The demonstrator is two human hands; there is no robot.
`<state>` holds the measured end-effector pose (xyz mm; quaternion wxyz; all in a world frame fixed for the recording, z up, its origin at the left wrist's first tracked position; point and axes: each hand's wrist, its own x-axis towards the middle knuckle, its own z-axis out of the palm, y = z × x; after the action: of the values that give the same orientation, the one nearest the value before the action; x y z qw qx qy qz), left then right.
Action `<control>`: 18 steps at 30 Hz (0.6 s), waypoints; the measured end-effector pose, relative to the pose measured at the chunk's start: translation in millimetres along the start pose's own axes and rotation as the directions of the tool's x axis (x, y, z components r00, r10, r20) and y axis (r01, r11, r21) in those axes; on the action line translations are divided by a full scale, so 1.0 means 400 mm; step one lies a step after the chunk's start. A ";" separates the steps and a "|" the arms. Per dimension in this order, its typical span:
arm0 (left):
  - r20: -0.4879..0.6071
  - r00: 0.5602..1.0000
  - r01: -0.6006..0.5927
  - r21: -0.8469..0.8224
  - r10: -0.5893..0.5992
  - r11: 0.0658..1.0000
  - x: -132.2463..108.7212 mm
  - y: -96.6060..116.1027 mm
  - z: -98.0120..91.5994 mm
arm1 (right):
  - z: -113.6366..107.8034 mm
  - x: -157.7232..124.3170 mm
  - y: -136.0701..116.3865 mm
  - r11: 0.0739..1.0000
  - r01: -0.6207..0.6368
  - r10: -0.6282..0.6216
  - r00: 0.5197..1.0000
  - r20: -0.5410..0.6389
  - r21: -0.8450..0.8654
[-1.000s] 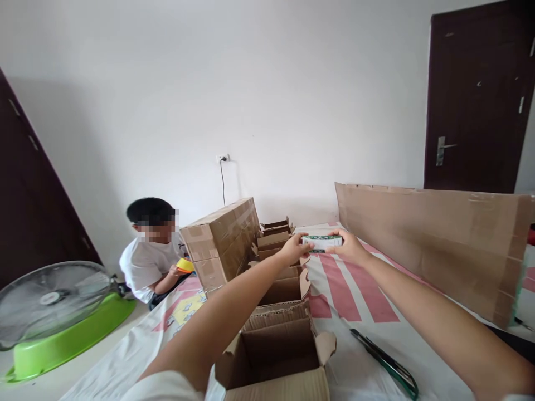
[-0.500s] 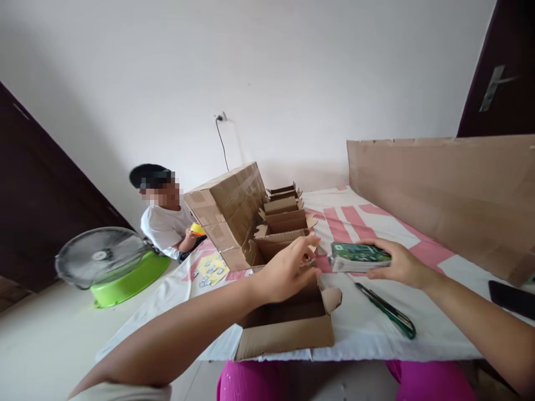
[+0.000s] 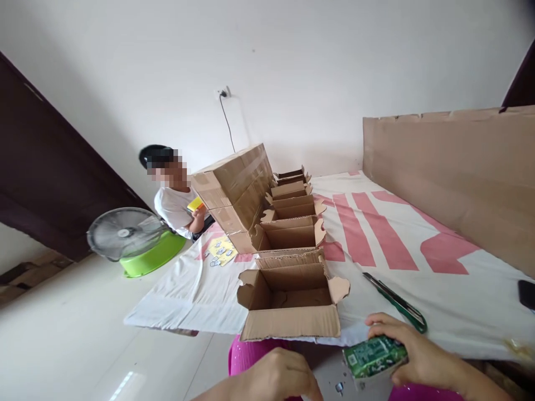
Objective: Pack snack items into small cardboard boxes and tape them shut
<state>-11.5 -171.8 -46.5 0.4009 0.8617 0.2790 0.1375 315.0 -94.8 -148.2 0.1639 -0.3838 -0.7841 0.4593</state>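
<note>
My right hand [image 3: 418,351] is closed around a small green printed pack [image 3: 374,356] with pale sides, held low at the table's front edge. My left hand [image 3: 280,374] hangs below the edge above my lap, back upward. Its fingers bend loosely down with nothing visible in them, and the tips are partly cut off by the frame. Between the hands, a tiny printed piece [image 3: 339,388] shows below the table edge. The nearest open cardboard box [image 3: 292,324], flaps spread, stands at the front edge. A green-handled utility knife [image 3: 397,303] lies right of it.
Several more open boxes [image 3: 290,234] run back in a row beside a stack of taped cartons [image 3: 234,184]. A yellow sheet with small pieces [image 3: 221,250] lies left. A person [image 3: 175,206] holding something yellow sits beyond, near a fan [image 3: 123,234]. A cardboard panel [image 3: 451,172] stands right.
My left hand has moved from above the nearest box down below the table edge. My right hand has brought the green pack down toward my lap. The view has tilted slightly.
</note>
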 end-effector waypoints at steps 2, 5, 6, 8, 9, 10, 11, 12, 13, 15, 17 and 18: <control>-0.053 0.998 0.026 -0.004 -0.026 1.000 0.002 -0.056 0.040 | 0.044 0.041 -0.018 1.000 -0.029 0.029 0.999 0.015 -0.012; -0.228 0.957 0.197 0.058 -0.179 0.979 -0.002 -0.139 0.088 | 0.094 0.102 -0.039 1.000 -0.002 0.002 1.000 -0.008 -0.013; -0.301 0.923 0.272 0.071 -0.239 0.960 -0.007 -0.161 0.100 | 0.108 0.119 -0.040 1.000 0.011 -0.011 1.000 -0.025 -0.008; -0.421 0.848 0.390 0.084 -0.322 0.917 -0.021 -0.196 0.120 | 0.132 0.147 -0.032 1.000 0.023 -0.023 0.998 -0.055 0.001; -0.481 0.808 0.431 0.090 -0.340 0.898 -0.030 -0.210 0.129 | 0.142 0.156 -0.024 1.000 0.028 -0.028 0.998 -0.063 0.005; -0.539 0.769 0.461 0.095 -0.344 0.882 -0.038 -0.222 0.137 | 0.152 0.163 -0.014 0.999 0.038 -0.037 0.997 -0.069 0.011; -0.595 0.729 0.484 0.097 -0.339 0.870 -0.045 -0.234 0.146 | 0.162 0.167 -0.003 0.998 0.055 -0.054 0.996 -0.077 0.018; -0.648 0.687 0.503 0.097 -0.329 0.859 -0.050 -0.245 0.155 | 0.170 0.170 0.009 0.997 0.079 -0.077 0.993 -0.086 0.024; -0.696 0.643 0.520 0.092 -0.319 0.849 -0.053 -0.256 0.164 | 0.178 0.173 0.020 0.994 0.108 -0.104 0.989 -0.100 0.028; -0.763 0.568 0.552 0.074 -0.309 0.831 -0.051 -0.277 0.177 | 0.191 0.178 0.039 0.986 0.167 -0.162 0.978 -0.133 0.022; -0.790 0.529 0.562 0.052 -0.310 0.826 -0.043 -0.295 0.180 | 0.203 0.188 0.056 0.976 0.216 -0.214 0.964 -0.154 -0.004; -0.791 0.527 0.548 0.038 -0.310 0.836 -0.037 -0.301 0.177 | 0.208 0.195 0.066 0.972 0.235 -0.235 0.959 -0.161 -0.018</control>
<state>-35.7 -161.0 -184.6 0.1406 0.6731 0.6421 0.3390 225.5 -78.2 -221.5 0.2807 -0.3239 -0.8079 0.4045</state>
